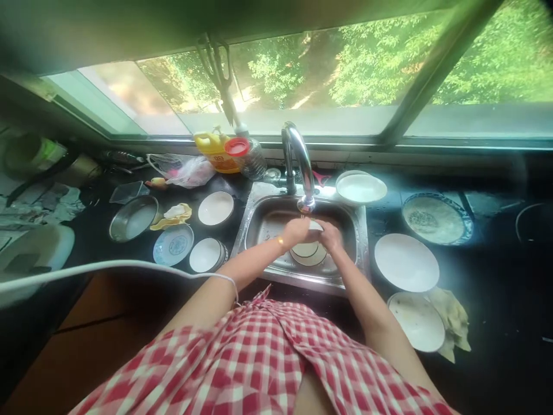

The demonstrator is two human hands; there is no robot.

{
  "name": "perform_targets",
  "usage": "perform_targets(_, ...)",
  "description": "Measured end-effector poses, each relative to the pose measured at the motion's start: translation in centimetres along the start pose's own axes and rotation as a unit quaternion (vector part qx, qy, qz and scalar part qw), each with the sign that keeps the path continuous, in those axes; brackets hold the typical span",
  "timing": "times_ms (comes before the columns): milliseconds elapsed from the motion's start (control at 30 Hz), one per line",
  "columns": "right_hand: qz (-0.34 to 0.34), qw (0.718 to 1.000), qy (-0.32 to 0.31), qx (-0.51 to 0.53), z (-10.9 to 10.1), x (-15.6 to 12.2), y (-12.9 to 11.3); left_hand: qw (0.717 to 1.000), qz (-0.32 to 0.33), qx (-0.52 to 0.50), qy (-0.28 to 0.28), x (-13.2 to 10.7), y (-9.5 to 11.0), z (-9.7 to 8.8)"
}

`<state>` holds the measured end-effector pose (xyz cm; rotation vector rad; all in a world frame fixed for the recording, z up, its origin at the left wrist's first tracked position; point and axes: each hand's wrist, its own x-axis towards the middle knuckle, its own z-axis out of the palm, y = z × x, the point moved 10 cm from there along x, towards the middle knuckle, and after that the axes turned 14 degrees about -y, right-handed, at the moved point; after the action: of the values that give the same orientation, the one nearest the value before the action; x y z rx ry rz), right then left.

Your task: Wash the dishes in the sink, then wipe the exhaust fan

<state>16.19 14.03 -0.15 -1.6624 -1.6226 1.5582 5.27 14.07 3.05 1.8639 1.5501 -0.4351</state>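
Over the sink, my left hand (296,231) and my right hand (330,236) grip a small white bowl (315,226) from both sides, tilted under the faucet (306,190). The fingers are closed on its rim, partly hidden behind it. Below them, more white bowls (307,257) lie in the basin of the steel sink (254,253). A band circles my left wrist. Whether water is running cannot be made out clearly.
On the left counter are stacked bowls (204,255), a patterned plate (173,245), a white dish (216,208) and a metal basin (133,218). To the right stand white plates (406,262), a blue-rimmed plate (464,222) and a cloth (451,320). A white cable (129,263) crosses my left arm.
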Motion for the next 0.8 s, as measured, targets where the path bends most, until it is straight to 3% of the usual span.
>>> perform_targets(100, -0.006, 0.983, -0.034, -0.182, -0.5, -0.1, -0.8, 1.000, 0.006, -0.013, 0.003, 0.8, 1.0, -1.4)
perform_targets(167, -0.008, 0.979, -0.008, -0.204, -0.9, -0.1, -0.8, 0.997, 0.020, -0.070, 0.015, 1.2, 0.1, -2.1)
perform_targets(267, -0.032, 0.995, 0.087, -0.039, -1.6, -0.1, -0.2, 0.985, 0.013, -0.168, 0.036, 1.4, -2.7, -2.2)
perform_targets(333, -0.028, 0.985, 0.128, 0.113, -0.4, 0.1, 0.7, 0.963, -0.010, -0.260, 0.071, 1.4, -4.3, -1.3)
perform_targets(433, 0.057, 0.951, 0.110, 0.283, 3.8, 0.5, 2.5, 0.888, -0.027, -0.442, 0.127, 0.9, -5.1, 1.4)
perform_targets(500, 0.106, 0.937, 0.082, 0.323, 5.7, 0.3, 3.2, 0.861, -0.010, -0.489, 0.143, 0.2, -4.9, 2.3)
perform_targets(567, 0.097, 0.950, 0.070, 0.290, 4.9, 0.2, 3.0, 0.882, 0.010, -0.452, 0.134, -0.7, -4.7, 1.7)
perform_targets(700, -0.014, 0.998, 0.007, 0.062, 0.9, 0.6, 0.0, 0.983, 0.007, -0.182, 0.014, -0.9, -4.2, -0.6)
perform_targets(800, -0.014, 0.994, -0.061, -0.084, 0.6, 0.6, -1.0, 0.999, 0.010, -0.029, -0.032, 0.0, -3.2, -1.8)
